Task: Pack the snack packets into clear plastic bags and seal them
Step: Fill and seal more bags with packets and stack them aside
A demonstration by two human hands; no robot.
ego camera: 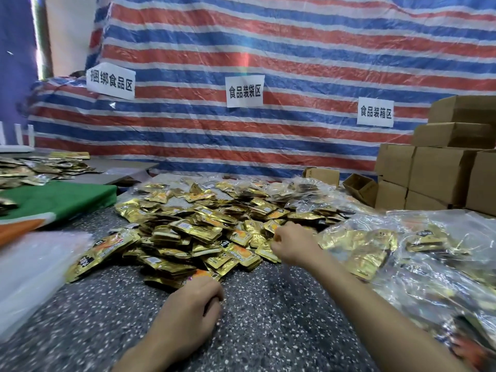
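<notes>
A big heap of gold snack packets (188, 229) lies in the middle of the speckled table (268, 323). My left hand (192, 302) rests at the heap's near edge with its fingers curled; an orange-gold packet (205, 273) sticks out from under its knuckles. My right hand (292, 245) reaches into the heap's right side, fingers curled down among the packets, and what they grip is hidden. Clear plastic bags with packets inside (375, 251) lie to the right. A stack of empty clear bags (32, 267) lies at the left edge.
Cardboard boxes (440, 175) are stacked at the back right, with a small open box (361, 185) beside them. A green cloth (59, 197) and a second spread of packets (29, 170) lie at the left. A striped tarp (268, 63) with paper signs hangs behind.
</notes>
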